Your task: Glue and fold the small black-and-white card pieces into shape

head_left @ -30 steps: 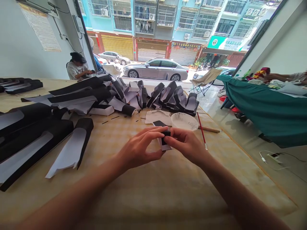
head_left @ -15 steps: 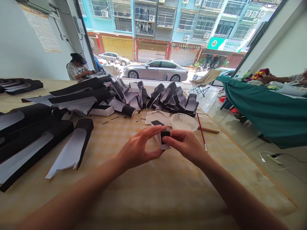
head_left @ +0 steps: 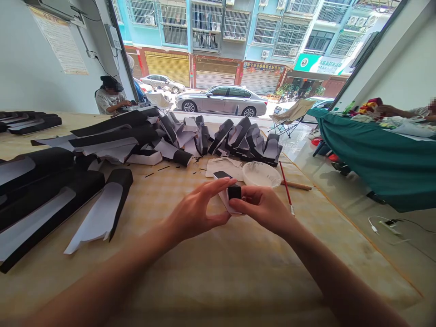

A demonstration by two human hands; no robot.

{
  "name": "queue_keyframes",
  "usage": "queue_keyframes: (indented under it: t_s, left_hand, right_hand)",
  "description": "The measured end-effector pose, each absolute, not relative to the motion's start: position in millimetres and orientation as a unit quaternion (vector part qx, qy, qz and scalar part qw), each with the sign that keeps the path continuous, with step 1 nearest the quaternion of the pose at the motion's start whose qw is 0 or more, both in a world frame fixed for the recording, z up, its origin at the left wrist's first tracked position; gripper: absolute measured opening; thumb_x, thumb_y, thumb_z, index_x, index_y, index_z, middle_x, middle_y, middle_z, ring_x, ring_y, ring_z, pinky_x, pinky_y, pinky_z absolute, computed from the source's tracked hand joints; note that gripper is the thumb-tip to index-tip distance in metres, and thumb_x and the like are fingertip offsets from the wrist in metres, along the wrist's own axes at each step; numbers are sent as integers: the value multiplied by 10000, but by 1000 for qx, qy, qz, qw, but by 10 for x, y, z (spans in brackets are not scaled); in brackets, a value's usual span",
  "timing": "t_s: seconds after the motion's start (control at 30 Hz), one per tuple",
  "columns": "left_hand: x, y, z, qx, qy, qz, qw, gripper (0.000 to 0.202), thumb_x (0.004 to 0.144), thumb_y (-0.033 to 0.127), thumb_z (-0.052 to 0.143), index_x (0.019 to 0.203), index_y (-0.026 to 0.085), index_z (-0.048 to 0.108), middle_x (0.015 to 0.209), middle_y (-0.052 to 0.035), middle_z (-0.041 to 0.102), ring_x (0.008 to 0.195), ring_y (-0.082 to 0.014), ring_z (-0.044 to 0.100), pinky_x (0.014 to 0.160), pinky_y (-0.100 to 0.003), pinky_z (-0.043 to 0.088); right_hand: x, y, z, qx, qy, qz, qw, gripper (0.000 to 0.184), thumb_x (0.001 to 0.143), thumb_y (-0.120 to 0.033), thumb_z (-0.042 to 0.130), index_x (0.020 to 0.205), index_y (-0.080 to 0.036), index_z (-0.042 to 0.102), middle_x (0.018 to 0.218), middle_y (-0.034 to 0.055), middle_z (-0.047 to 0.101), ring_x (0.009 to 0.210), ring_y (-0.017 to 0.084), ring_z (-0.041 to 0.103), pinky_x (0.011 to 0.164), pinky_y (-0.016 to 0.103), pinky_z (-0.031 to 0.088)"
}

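Note:
Above the table's middle, both hands hold a small black-and-white folded piece (head_left: 235, 192), which looks like paper or card. Its square black end faces me, and white sides show below. My left hand (head_left: 195, 209) grips it from the left, thumb underneath and fingers over the top. From the right, my right hand (head_left: 267, 206) pinches its edge between thumb and bent fingers. Just behind the hands stand a white bowl (head_left: 254, 171) with dark specks and a white sheet or cloth (head_left: 213, 166). A red-handled brush (head_left: 286, 187) lies right of the bowl.
Black-and-white folded pieces (head_left: 245, 136) are heaped along the table's far side, and longer ones (head_left: 51, 200) lie at left. A wooden stick (head_left: 298, 185) rests near the table's right edge. One person (head_left: 111, 97) sits at far left; another's arm reaches over a green-covered table (head_left: 371, 168).
My right thumb has slid down off the black end of the piece, so more of that face shows. My left hand stays nearly still.

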State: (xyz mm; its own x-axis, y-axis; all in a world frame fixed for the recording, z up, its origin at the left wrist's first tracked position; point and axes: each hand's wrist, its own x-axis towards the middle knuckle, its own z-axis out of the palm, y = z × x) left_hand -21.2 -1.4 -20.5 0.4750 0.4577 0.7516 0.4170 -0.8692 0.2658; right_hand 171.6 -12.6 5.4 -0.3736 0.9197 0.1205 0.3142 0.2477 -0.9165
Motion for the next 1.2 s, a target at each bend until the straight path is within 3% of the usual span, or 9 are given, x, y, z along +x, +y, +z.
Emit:
queue_keyframes:
  t_s: [0.13,0.33,0.7,0.9,1.07,1.2]
  left_hand:
    - [-211,-19,-210,860,252,443,24,765,716,156,689,1362,253,291,1244,-87,612,1145,-228,599,956,-372,536]
    - [-203,-16,-192,860,250,443,27,765,727,181,697,1366,261,285,1237,-84,618,1139,-226,604,944,-369,543]
    - [-168,-8,-206,859,220,462,28,698,750,217,690,1348,237,330,1221,-103,629,1136,-224,606,945,-373,545]
    - [-176,-7,-211,859,229,458,18,722,749,210,688,1360,244,304,1226,-95,627,1137,-226,605,952,-387,541]
    - [-185,0,-243,861,230,454,11,721,746,216,688,1358,239,307,1225,-91,626,1140,-226,603,947,-380,547]
    - [-203,-15,-214,856,255,450,18,732,735,197,692,1354,256,304,1229,-84,623,1144,-232,600,959,-392,539]
  right_hand:
    - [1710,-129,60,-434,-719,409,356,236,797,-355,595,651,-171,568,620,-15,506,619,117,454,545,234,342]
    - [1726,-111,69,-439,-698,443,352,288,761,-443,629,669,-171,607,621,-14,523,578,110,433,521,241,307]
    - [1572,-171,-63,-428,-595,469,492,357,745,-440,662,554,-161,549,624,-15,522,593,98,422,552,239,327]
    - [1564,-156,-82,-428,-581,478,501,319,753,-468,654,645,-168,641,606,-22,516,587,95,414,532,226,312]
    - [1565,-147,-75,-445,-594,435,510,370,751,-507,641,612,-164,626,576,-22,500,573,98,411,524,225,319]
    - [1600,-142,-65,-436,-641,411,481,454,814,-572,521,630,-169,618,576,-16,500,571,107,423,527,233,330]
